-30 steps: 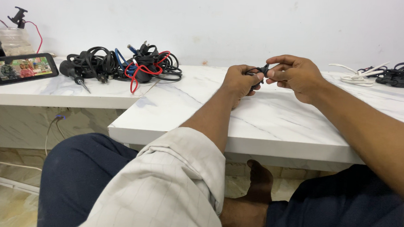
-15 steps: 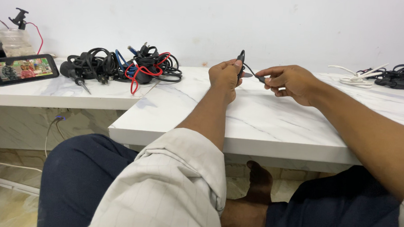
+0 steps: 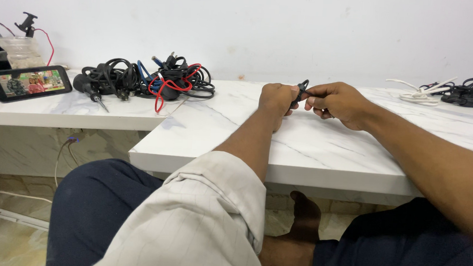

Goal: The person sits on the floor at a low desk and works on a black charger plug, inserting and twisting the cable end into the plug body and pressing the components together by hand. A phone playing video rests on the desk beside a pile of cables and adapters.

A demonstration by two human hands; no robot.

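Observation:
Both my hands meet over the white marble table point(image 3: 323, 149) and hold a small black looped cable piece point(image 3: 302, 89) between them. My left hand point(image 3: 277, 99) is closed into a fist around its lower part. My right hand point(image 3: 337, 102) pinches its upper end with thumb and fingers. Most of the black piece is hidden inside my fingers; only a short loop sticks up between the hands.
A tangle of black, red and blue cables point(image 3: 152, 80) lies at the back left, with a black probe tool point(image 3: 88, 90) beside it. A phone point(image 3: 29, 82) with a lit screen leans at far left. More white and black cables point(image 3: 452, 91) lie at back right.
My left hand rose with the black piece half a second ago, then came back down; my right hand has closed in on it and both hands now touch around it.

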